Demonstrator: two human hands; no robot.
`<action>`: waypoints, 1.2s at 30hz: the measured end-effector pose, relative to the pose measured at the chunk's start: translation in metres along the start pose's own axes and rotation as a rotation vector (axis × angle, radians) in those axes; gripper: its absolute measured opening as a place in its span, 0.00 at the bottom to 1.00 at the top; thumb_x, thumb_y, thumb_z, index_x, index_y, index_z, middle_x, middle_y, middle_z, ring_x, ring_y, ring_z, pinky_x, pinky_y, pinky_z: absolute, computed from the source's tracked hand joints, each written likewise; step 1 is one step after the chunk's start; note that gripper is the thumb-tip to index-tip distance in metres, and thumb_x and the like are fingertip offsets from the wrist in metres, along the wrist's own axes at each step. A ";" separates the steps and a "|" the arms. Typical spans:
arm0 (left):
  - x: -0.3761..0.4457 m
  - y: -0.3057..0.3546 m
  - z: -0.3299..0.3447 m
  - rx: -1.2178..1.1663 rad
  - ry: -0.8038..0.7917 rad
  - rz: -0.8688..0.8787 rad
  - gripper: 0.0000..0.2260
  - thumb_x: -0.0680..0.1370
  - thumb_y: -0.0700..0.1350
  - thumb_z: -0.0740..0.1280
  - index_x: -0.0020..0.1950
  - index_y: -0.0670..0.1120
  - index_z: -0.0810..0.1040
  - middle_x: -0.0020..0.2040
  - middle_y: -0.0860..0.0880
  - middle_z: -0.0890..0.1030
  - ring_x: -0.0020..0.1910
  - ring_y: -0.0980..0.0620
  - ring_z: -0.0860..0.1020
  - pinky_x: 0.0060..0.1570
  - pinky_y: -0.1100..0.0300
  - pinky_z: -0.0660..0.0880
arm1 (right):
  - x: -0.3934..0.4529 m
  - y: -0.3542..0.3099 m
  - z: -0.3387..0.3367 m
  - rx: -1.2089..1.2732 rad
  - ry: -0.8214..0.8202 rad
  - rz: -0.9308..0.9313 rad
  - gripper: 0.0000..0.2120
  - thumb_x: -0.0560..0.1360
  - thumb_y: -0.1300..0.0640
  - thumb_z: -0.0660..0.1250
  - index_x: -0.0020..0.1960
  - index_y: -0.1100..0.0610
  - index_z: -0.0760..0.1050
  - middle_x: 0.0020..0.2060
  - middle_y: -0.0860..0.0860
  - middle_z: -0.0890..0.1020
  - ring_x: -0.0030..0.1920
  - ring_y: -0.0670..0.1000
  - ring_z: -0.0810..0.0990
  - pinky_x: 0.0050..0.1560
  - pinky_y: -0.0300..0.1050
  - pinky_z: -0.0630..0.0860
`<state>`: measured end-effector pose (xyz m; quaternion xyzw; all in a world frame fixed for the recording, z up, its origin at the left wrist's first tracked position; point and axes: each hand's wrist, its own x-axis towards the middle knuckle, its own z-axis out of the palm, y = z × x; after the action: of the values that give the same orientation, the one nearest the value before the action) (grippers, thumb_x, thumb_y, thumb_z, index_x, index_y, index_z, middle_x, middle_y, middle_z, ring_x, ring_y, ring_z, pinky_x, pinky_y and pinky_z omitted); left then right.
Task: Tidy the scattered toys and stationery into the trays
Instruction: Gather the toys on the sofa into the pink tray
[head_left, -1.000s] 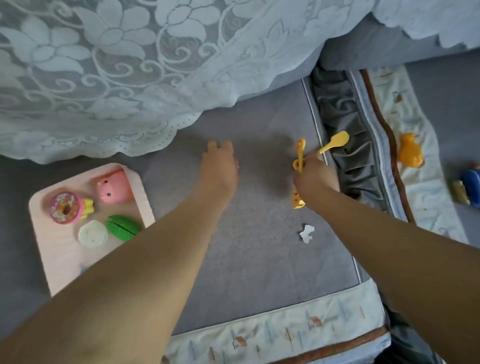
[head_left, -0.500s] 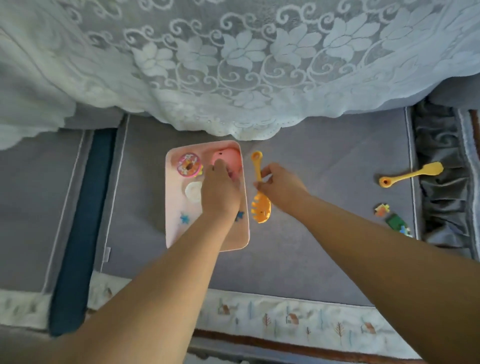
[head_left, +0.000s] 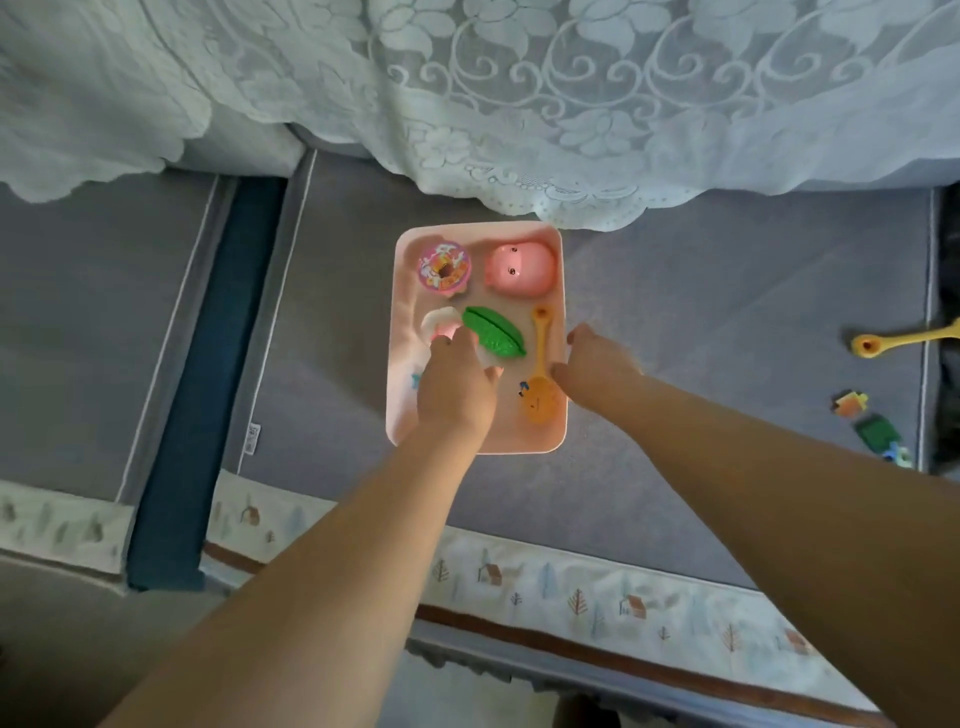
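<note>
A pink tray (head_left: 402, 415) lies on the grey cushion. It holds a donut toy (head_left: 444, 267), a pink pig toy (head_left: 519, 267), a green leaf-shaped piece (head_left: 493, 339), a white round piece (head_left: 436, 322) and a yellow toy fork (head_left: 542, 379). My left hand (head_left: 454, 389) hovers over the tray's lower left, its fingertips on the white piece. My right hand (head_left: 597, 364) sits at the tray's right rim, fingers relaxed, its thumb beside the fork's head and holding nothing.
A yellow spoon (head_left: 904, 340) lies on the cushion at far right, with an orange puzzle piece (head_left: 849, 402) and a green one (head_left: 878, 431) below it. A lace cover (head_left: 519, 104) hangs over the back. A dark blue gap (head_left: 208, 389) splits the cushions at left.
My right hand carried the yellow fork from the cushion to the tray and let it go there. My left hand moved onto the tray. The view swung left.
</note>
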<state>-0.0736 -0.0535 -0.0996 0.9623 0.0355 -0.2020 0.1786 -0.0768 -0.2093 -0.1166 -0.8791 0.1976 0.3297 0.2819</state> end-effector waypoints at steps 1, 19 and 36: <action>0.000 0.000 0.001 0.009 -0.005 0.014 0.22 0.78 0.49 0.66 0.70 0.44 0.67 0.65 0.43 0.72 0.60 0.43 0.76 0.57 0.53 0.71 | 0.002 -0.001 0.002 -0.057 -0.001 -0.001 0.15 0.78 0.58 0.59 0.64 0.60 0.67 0.51 0.56 0.78 0.46 0.56 0.75 0.44 0.46 0.72; -0.036 0.149 0.074 0.068 -0.130 0.327 0.20 0.79 0.49 0.65 0.69 0.46 0.68 0.64 0.45 0.73 0.61 0.46 0.75 0.55 0.54 0.72 | -0.032 0.159 -0.086 -0.076 0.095 0.302 0.15 0.77 0.63 0.55 0.61 0.54 0.71 0.55 0.54 0.78 0.57 0.59 0.77 0.47 0.49 0.70; -0.086 0.300 0.180 0.178 -0.214 0.586 0.13 0.79 0.40 0.61 0.64 0.43 0.73 0.58 0.41 0.75 0.56 0.40 0.75 0.50 0.50 0.70 | -0.057 0.344 -0.113 0.099 0.204 0.298 0.13 0.79 0.61 0.59 0.61 0.56 0.75 0.58 0.58 0.79 0.57 0.61 0.78 0.51 0.49 0.75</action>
<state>-0.1776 -0.3981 -0.1203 0.9167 -0.2800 -0.2441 0.1472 -0.2470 -0.5333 -0.1324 -0.8540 0.3692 0.2669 0.2512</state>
